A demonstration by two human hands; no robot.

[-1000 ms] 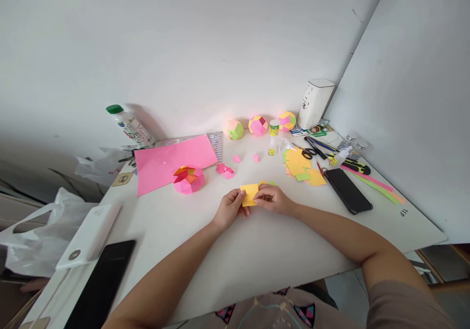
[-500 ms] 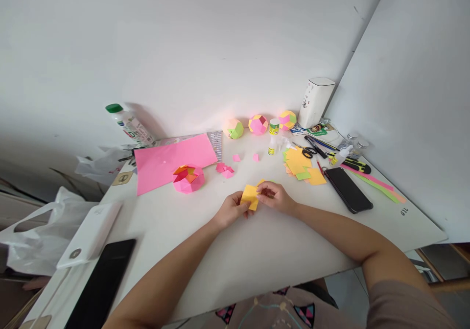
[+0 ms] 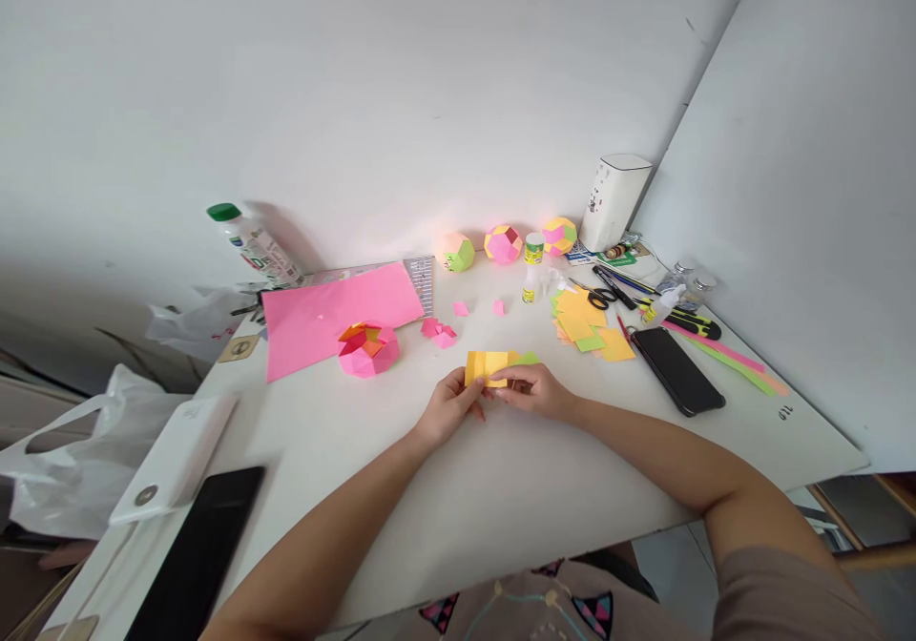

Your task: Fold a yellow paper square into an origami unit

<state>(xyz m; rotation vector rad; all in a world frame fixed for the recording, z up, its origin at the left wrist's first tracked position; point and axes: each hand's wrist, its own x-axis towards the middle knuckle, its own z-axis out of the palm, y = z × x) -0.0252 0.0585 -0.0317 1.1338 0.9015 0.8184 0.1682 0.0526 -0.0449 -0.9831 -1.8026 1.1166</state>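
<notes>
Head cam, far L: plastic bag [image 3: 90, 460] beside white box [image 3: 176, 455], prob. shoved aside for elbow room; bag contents n/a.
Black slab [image 3: 200, 546]: lies along L side, near end cut off by frame; ID unclear.
Bottle [image 3: 258, 248]: tilted, green cap up; label too small to read.
Pink sheet [image 3: 322, 317]: flat on ruled board [image 3: 422, 279], so most of board hidden.
Pink bowl-like paper form [image 3: 368, 355]: open side up, prob. sits steadier thus; orange inside, far inner wall only partly visible.
L hand [image 3: 452, 403]: thumb on top, fingers curled under yellow paper [image 3: 481, 366], pinching its lower L part; fingers under it mostly hidden.
Yellow paper: between both hands, mid-table, face up to wearer, prob. for a clear look at it; creases faint, layers can't tell.
R hand [image 3: 530, 393]: fingertips nearly closed at paper's lower R edge, likely for a flat, steady hold; exact thumb contact unclear.
Green slip [image 3: 528, 358]: just behind R hand, partly covered.
Paper balls [image 3: 503, 243]: row of 3 by wall, prob. out of the way; small tub [image 3: 533, 248] stands in front, far sides unseen.
Paper pile [image 3: 583, 321]: loose, within R reach; lower slips overlapped.
Phone [image 3: 679, 371]: far R, dark face up.
</notes>
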